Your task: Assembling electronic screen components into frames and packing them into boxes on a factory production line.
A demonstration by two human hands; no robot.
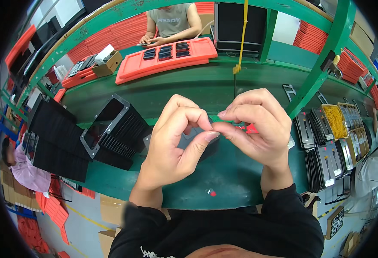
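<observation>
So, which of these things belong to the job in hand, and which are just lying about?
In the job, it seems:
Left hand and right hand, fingertips close together; anything pinched is too small to tell
Grey panel behind them

Apparently just lying about:
Red tray, beyond
Yellow bands, right
Black stack, left
</observation>
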